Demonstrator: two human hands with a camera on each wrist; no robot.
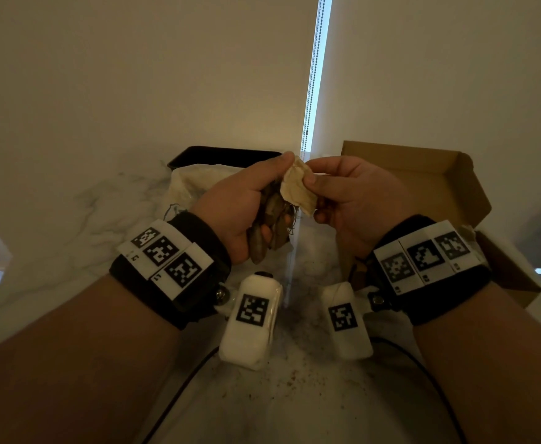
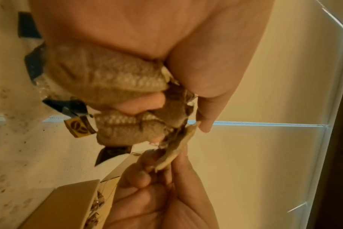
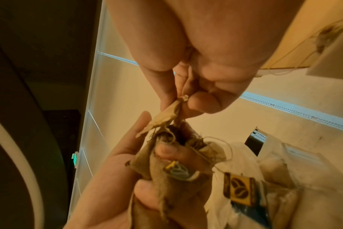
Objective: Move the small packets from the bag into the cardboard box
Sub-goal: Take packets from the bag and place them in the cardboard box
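One pale tea bag (image 1: 298,187) was pinched in your right hand (image 1: 346,200) while your left hand (image 1: 246,203) clenched the tangled bunch (image 1: 270,225) above the plastic bag (image 1: 182,187), so you needed to tease strings apart gently before reaching the cardboard box (image 1: 423,174).

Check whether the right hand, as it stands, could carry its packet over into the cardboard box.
Probably yes. The right hand pinches one pale packet, and the open cardboard box lies just beside it with nothing between; strings may tie the packet to the left hand's bunch.

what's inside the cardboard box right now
The cardboard box stands open. The left wrist view shows some packets with strings inside; the right hand and wristband hide the rest.
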